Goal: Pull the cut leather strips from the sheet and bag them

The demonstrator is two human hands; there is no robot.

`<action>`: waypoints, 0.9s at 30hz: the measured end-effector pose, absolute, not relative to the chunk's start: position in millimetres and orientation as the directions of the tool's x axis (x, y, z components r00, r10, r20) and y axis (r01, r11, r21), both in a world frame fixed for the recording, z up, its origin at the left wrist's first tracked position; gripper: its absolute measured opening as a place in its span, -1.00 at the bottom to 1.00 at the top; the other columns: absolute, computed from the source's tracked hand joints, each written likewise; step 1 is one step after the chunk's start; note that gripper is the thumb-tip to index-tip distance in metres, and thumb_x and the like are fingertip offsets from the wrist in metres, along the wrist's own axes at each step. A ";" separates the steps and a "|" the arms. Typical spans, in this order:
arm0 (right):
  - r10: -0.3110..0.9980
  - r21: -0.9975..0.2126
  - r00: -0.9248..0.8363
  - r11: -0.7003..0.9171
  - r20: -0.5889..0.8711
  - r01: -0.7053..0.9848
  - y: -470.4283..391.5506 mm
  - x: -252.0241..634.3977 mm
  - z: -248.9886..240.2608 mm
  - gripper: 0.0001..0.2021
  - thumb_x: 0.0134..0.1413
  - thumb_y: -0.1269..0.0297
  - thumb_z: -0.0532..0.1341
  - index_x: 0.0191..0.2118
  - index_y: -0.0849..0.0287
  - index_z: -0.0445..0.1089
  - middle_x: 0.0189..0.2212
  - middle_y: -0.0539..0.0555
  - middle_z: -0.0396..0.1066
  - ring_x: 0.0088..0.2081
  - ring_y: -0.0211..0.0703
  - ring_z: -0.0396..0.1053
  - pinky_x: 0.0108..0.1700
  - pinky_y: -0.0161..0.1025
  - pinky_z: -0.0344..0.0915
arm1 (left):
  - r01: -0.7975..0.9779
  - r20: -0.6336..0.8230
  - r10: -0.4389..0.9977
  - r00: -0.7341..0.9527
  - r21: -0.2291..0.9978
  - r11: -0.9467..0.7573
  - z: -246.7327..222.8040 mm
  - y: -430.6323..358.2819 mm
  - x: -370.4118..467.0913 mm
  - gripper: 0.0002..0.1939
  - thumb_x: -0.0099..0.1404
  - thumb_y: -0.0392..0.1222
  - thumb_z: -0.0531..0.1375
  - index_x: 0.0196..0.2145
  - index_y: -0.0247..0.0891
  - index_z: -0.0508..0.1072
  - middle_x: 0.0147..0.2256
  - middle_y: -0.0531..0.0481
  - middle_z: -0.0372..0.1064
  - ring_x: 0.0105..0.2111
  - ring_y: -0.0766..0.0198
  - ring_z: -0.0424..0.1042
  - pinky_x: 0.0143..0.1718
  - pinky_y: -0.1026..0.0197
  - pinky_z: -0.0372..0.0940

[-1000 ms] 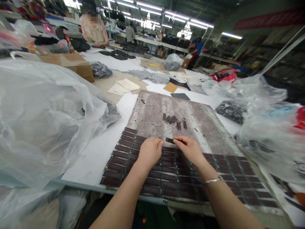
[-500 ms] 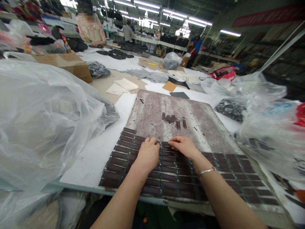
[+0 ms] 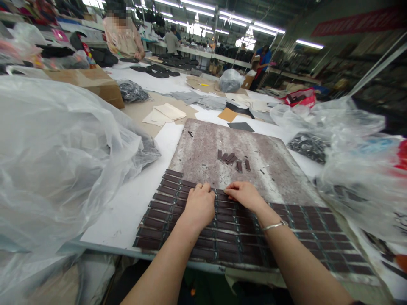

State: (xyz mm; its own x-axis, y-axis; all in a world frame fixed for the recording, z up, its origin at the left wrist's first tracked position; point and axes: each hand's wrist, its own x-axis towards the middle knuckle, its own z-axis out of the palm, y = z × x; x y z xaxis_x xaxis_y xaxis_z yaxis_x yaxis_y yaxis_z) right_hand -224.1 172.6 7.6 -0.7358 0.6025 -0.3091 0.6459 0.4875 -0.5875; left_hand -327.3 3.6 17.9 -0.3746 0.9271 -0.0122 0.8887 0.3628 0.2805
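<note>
Rows of small dark brown strips (image 3: 203, 255) lie side by side across the near part of a worn, stained board (image 3: 203, 144). My left hand (image 3: 201, 205) rests on the top row with its fingers curled down; whatever is under the fingertips is hidden. Just to its right, my right hand (image 3: 243, 195) pinches the end of one brown strip (image 3: 219, 192) between thumb and forefinger. That strip lies along the upper edge of the rows, between the two hands. Beyond them, several loose brown strips (image 3: 230, 158) lie in a small heap on the board.
A large clear plastic bag (image 3: 63, 156) bulges on the left, before a cardboard box (image 3: 92, 84). More plastic bags (image 3: 356, 169) crowd the right side. Behind the board lie an orange sheet (image 3: 227, 114) and a grey sheet (image 3: 241, 126). A co-worker (image 3: 124, 40) stands across the table.
Both hands stay almost in place at the top row, still close together. The whole view has shifted very slightly. The co-worker's hand across the table has moved a little to the right.
</note>
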 end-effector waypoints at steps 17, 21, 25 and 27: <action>0.460 -0.234 -0.849 0.883 0.259 0.407 159.5 -187.5 17.2 -0.70 0.14 0.41 0.04 -0.07 0.17 0.42 -0.13 0.14 0.37 -0.17 -0.15 0.34 -0.09 -0.22 0.29 | 0.871 -0.010 0.913 -0.408 0.295 0.393 16.8 5.2 -318.5 -0.58 0.19 -0.22 0.03 0.01 -0.06 0.38 -0.13 -0.16 0.18 -0.12 0.00 0.16 -0.18 0.01 0.16; 0.326 -0.062 -0.926 0.945 0.192 0.320 148.5 -172.3 11.7 -0.60 0.10 0.54 -0.01 -0.01 0.18 0.41 -0.07 0.17 0.32 -0.05 -0.07 0.23 0.02 -0.16 0.22 | 0.870 -0.013 0.910 -0.415 0.286 0.401 16.1 6.6 -317.6 -0.59 0.22 -0.21 0.02 0.01 -0.07 0.38 -0.13 -0.16 0.18 -0.11 0.00 0.16 -0.18 0.01 0.15; 0.343 0.062 -0.936 0.935 0.076 0.348 136.7 -172.4 10.6 -0.57 0.10 0.55 -0.01 0.04 0.15 0.37 -0.03 0.16 0.28 -0.03 -0.04 0.18 0.03 -0.13 0.18 | 0.875 -0.016 0.910 -0.415 0.266 0.404 15.1 6.9 -316.5 -0.58 0.21 -0.20 0.02 0.02 -0.07 0.37 -0.11 -0.16 0.18 -0.11 0.00 0.16 -0.18 0.01 0.14; 0.368 0.094 -0.929 0.924 0.043 0.370 133.0 -174.5 11.0 -0.58 0.12 0.52 0.01 0.06 0.14 0.35 -0.02 0.16 0.28 -0.02 -0.03 0.16 0.02 -0.14 0.17 | 0.877 -0.014 0.909 -0.416 0.258 0.405 15.2 6.7 -315.6 -0.58 0.21 -0.21 0.03 0.03 -0.07 0.36 -0.11 -0.16 0.18 -0.11 0.00 0.16 -0.18 0.00 0.13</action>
State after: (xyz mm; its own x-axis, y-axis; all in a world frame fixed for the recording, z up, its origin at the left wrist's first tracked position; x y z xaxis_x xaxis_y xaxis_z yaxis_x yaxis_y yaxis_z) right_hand -174.5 133.0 11.0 -0.9289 0.3679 0.0434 0.3704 0.9241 0.0939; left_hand -315.6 6.7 15.2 -0.4156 0.9094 -0.0137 0.8773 0.4048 0.2577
